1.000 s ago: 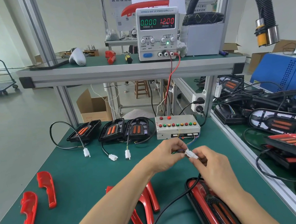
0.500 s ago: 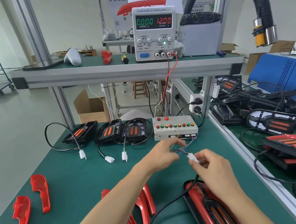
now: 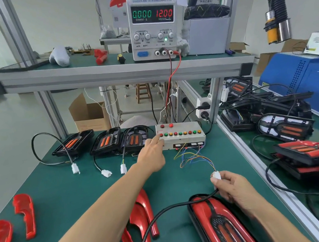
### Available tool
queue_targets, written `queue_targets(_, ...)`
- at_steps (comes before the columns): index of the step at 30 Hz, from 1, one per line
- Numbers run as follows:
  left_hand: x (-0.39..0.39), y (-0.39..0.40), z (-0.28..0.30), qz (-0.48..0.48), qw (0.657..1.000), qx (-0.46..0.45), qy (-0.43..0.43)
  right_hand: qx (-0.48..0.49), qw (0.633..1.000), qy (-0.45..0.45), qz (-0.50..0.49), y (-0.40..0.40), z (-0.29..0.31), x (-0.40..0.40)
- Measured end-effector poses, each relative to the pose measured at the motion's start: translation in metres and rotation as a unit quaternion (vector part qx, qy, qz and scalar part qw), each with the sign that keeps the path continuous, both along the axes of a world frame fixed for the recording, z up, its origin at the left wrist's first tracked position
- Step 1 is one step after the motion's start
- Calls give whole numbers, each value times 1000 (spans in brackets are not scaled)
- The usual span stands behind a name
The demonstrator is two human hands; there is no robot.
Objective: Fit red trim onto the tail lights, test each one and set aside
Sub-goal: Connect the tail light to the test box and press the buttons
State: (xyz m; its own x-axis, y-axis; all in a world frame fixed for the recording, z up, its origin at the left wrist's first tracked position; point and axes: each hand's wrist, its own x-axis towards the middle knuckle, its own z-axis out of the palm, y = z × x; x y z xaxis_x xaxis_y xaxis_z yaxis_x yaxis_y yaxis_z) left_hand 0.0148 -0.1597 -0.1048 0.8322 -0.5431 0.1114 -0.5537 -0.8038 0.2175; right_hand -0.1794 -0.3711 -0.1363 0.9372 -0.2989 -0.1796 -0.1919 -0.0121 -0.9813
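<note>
Moved since the earlier frame: left hand [image 3: 152,154] is leaving the joined plugs and reaching to the far edge of the desk [image 3: 67,189], fingers stretched out, tips touching the left end of the test box [image 3: 182,136] by its row of coloured buttons.

Right hand [image 3: 233,187] is pinching the white connector [image 3: 216,175], where the box's coloured wires [image 3: 196,157] are meeting the black cable [image 3: 164,212].

Tail light [image 3: 219,227], red trim already fitted, is lying at the near edge of the desk, right of centre.

Spare red trim pieces [image 3: 24,214] are lying toward the near left corner; three untrimmed lamps [image 3: 105,141] are waiting along the far edge.

Power supply [image 3: 153,26] is reading zero current.

Handling note: press one button at a time while keeping the connector steady and its wires slack, and watch the lamp and the current reading before moving along the row.
</note>
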Motion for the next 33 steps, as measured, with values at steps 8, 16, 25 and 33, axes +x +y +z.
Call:
queue_targets(8, 11, -4, 1, -12, 993, 111, -28, -109, 993, -38, -23, 17, -7, 0)
queue_targets(16, 15, -6, 0, -15, 992, 121, -36, -166, 982, -58, -63, 19, -18, 1)
queue_targets(25, 18, -7, 1, -19, 992, 122, -38, -160, 985, -31, -47, 20, -17, 2)
queue_targets(33, 16, -10, 6, -18, 991, 131, -36, -138, 989, -22, -46, 22, -16, 0)
